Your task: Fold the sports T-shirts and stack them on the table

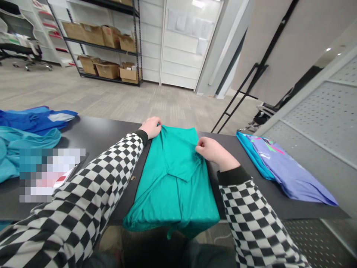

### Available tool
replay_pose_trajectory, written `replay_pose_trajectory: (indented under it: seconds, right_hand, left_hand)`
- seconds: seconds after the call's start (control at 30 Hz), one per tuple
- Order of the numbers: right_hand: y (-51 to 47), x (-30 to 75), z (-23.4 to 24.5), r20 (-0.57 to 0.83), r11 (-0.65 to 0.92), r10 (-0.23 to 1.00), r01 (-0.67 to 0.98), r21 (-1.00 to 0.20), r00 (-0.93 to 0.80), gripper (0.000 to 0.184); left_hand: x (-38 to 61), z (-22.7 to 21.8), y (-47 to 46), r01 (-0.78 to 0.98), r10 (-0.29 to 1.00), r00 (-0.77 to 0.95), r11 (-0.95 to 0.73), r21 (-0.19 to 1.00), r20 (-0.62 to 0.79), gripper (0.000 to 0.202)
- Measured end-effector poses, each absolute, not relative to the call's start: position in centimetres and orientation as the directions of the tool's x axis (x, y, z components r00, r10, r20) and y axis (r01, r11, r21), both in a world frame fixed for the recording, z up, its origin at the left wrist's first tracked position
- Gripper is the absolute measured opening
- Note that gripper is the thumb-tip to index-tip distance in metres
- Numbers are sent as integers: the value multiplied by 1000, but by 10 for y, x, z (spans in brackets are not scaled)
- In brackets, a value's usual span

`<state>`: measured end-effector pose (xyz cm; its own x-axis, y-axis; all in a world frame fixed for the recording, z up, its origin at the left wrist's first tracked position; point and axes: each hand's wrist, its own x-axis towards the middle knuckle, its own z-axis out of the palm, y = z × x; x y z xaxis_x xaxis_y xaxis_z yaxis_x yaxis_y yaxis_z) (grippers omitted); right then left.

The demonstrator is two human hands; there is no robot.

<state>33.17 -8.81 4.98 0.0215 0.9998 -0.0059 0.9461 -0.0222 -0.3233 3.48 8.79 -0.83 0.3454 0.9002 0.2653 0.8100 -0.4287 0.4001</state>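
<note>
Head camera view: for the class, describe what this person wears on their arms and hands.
The left sleeve and right sleeve have a black-and-white checkerboard pattern and end in plain black cuffs. The left hand and right hand are bare, without gloves.

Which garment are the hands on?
The teal-green garment at centre, touched by the left hand and right hand; the blue garment and lavender garment lie apart, untouched.

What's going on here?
A person in checkered sleeves stands at a black table with a teal garment laid out before them. Their left hand pinches its far edge, and their right hand is curled at its side. A periwinkle garment lies to the right, blue garments to the left.
</note>
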Motion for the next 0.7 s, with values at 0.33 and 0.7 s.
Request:
replay_pose_trajectory:
  seconds: [0.33,0.7]
  right_hand:
    - [-87,323,47,-77,-4,997,950,-312,-21,20]
    - [-83,333,39,-76,90,991,966,-244,-111,19]
  left_hand:
    - [32,5,60,749,808,486,-581,319,332,42]
    - [23,-4,69,820,850,476,-522,234,225,37]
